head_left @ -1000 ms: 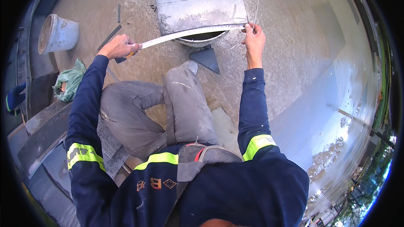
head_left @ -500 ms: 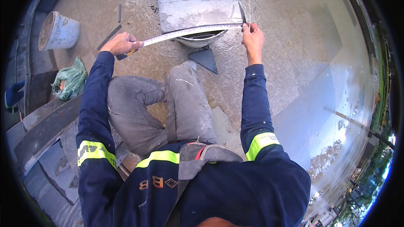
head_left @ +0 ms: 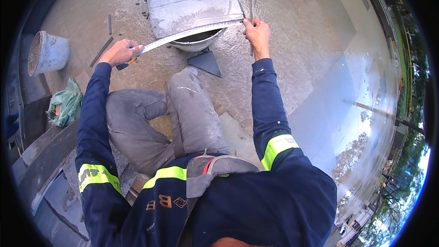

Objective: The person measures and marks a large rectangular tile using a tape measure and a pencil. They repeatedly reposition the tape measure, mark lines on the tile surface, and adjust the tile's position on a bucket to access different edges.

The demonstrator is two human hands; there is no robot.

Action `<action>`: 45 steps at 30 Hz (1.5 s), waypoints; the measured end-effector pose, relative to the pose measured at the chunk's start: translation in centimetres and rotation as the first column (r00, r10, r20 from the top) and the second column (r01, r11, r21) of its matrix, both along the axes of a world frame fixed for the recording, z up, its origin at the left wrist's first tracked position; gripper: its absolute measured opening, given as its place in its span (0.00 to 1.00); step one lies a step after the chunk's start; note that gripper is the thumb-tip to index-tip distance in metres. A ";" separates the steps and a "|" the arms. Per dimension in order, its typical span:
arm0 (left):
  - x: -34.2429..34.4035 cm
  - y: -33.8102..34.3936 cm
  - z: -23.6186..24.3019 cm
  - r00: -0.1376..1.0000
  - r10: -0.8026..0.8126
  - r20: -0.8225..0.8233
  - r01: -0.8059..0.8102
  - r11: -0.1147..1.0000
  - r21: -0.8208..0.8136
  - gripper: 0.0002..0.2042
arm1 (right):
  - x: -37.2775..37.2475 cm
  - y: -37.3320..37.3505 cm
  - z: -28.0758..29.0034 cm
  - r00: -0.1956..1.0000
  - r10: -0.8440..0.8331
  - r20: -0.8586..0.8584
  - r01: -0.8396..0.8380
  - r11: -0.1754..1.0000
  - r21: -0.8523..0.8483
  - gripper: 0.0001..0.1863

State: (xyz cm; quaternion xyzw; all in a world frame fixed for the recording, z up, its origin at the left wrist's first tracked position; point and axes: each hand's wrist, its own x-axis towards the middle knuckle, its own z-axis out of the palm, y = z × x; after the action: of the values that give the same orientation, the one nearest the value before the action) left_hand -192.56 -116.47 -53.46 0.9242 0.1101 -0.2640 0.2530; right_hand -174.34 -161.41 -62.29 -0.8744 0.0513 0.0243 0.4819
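My left hand [head_left: 120,52] is closed around the case of a tape measure [head_left: 127,64], dark with an orange part. Its pale blade [head_left: 183,32] is pulled out and bows along the near edge of a grey stone slab [head_left: 196,7]. At the slab's near right corner, my right hand [head_left: 257,37] pinches the blade's far end. A thin, straight metal rod [head_left: 251,0] also stands out of the right hand's grip; its lower part is partly hidden by the fingers. Under the slab's near edge is a round bucket [head_left: 199,41].
A dark triangular stone offcut [head_left: 206,64] lies below the bucket. To the left are a white bucket [head_left: 50,54] on its side, a green sack [head_left: 66,103], a dark strip [head_left: 101,51] and stacked slabs [head_left: 50,201]. Wet floor [head_left: 320,100] spreads to the right.
The whole view has shifted, so the slab and both hands appear farther left. Both hands keep their hold on the tape along the slab's edge; the rod is seen at a slightly different angle.
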 end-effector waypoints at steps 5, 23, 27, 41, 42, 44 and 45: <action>-0.1 0.1 0.2 0.999 0.010 -0.051 -0.011 1.000 -0.011 0.26 | -0.2 0.5 1.3 0.999 0.005 -0.053 -0.006 1.000 -0.016 0.19; 0.0 0.8 -0.4 0.998 0.024 -0.054 -0.023 0.999 0.025 0.27 | -15.0 3.9 11.7 0.711 0.690 -0.136 -0.680 0.625 -0.384 0.35; 0.1 1.1 -0.9 1.000 0.012 -0.028 -0.011 0.999 0.038 0.28 | -14.4 4.5 11.7 0.697 0.707 -0.119 -0.671 0.585 -0.456 0.34; -0.1 0.7 -0.6 1.000 0.022 -0.017 -0.021 0.998 0.053 0.28 | -14.0 6.2 12.6 0.716 0.682 -0.147 -0.651 0.577 -0.493 0.32; 0.0 0.7 -0.6 1.000 0.017 -0.018 -0.016 0.998 0.060 0.28 | -14.1 6.3 12.6 0.721 0.677 -0.148 -0.645 0.577 -0.500 0.32; 0.0 0.7 -0.7 1.000 0.014 -0.021 -0.012 0.998 0.062 0.28 | -14.3 6.5 12.6 0.730 0.666 -0.151 -0.634 0.577 -0.515 0.32; 0.0 0.8 -0.8 1.000 0.014 -0.023 -0.013 0.998 0.058 0.28 | -14.4 6.6 12.5 0.731 0.664 -0.156 -0.634 0.577 -0.515 0.33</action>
State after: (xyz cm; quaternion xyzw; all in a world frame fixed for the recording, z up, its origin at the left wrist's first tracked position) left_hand -192.53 -115.70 -54.22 0.9273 0.1267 -0.2698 0.2265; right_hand -188.71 -154.81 -49.74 -0.9300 -0.2803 0.1596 0.1761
